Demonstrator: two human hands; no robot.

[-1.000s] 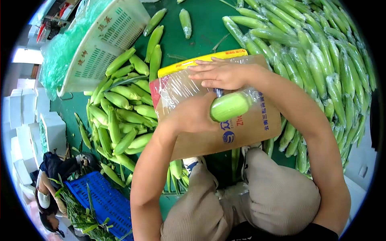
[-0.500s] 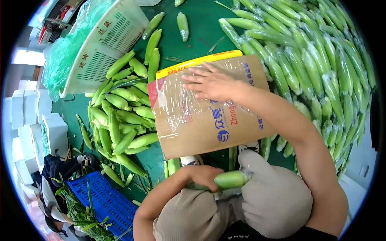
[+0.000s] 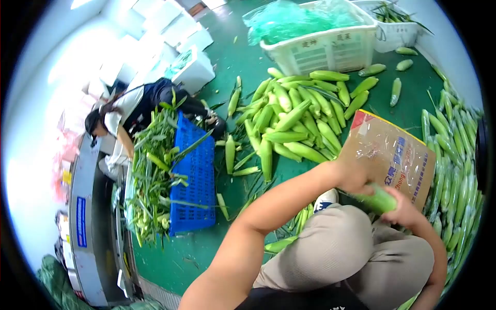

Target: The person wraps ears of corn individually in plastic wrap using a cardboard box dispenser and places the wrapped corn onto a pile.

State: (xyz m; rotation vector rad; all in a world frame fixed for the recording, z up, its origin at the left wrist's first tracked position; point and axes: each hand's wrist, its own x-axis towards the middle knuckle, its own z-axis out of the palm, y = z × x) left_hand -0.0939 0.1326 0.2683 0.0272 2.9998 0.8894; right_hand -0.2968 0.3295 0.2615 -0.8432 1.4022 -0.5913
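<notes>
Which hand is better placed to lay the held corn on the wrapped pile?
Probably the right hand: it grips the end of the held corn nearer the wrapped pile, which lies on that same side. The left hand is at the other end, farther from the pile.

Strip of green floor [image 3: 202, 258] open beside the blue plastic basket [image 3: 194, 178], heaped green corn ears [image 3: 294, 121] blocking the way to the white plastic crate [image 3: 320, 49].

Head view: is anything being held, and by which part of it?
A corn ear: the right hand holds its image-right end. The left hand is at the other end, too blurred to tell its grip.
</notes>
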